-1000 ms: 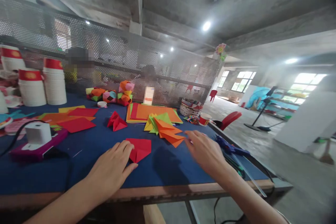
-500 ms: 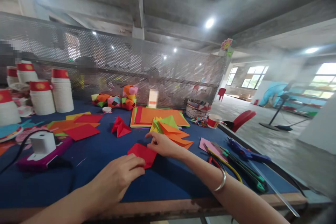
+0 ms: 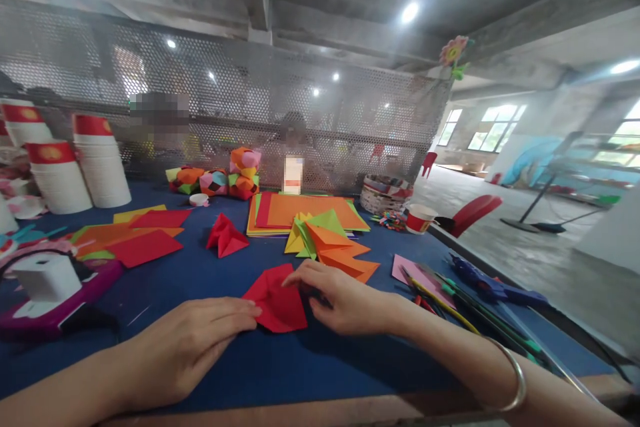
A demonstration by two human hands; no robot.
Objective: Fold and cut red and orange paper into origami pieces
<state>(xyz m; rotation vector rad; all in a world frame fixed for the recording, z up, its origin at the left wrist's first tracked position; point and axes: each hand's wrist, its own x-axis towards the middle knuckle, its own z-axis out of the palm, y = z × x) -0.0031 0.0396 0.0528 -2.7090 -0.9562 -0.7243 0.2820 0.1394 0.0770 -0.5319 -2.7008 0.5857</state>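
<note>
Red paper (image 3: 277,310) under the fingers on a blue-topped table (image 3: 280,380)

The creased red paper lies near the front of the table, between the two hands. The left hand (image 3: 200,340) has its fingers close together, their tips on the paper's left corner; whether its thumb pinches from beneath, I cannot tell. The right hand (image 3: 340,297) is half curled, its index finger reaching to the paper's upper right edge, with a gap between finger and thumb. A silver bangle (image 3: 519,380) circles the right forearm.

Just beyond the paper sits a folded red piece (image 3: 226,237). To its right, orange folded pieces (image 3: 340,253) lie by a green one (image 3: 325,221), in front of a stack of coloured sheets (image 3: 313,209). Loose red sheets (image 3: 145,250) lie farther left, near a purple power strip (image 3: 103,280).

Stacked paper cups (image 3: 103,167) stand at the far left (red bands, white sides). A blue glue gun (image 3: 490,280) rests at the right, beside a pink sheet (image 3: 404,270) partly covered by tools.
</note>
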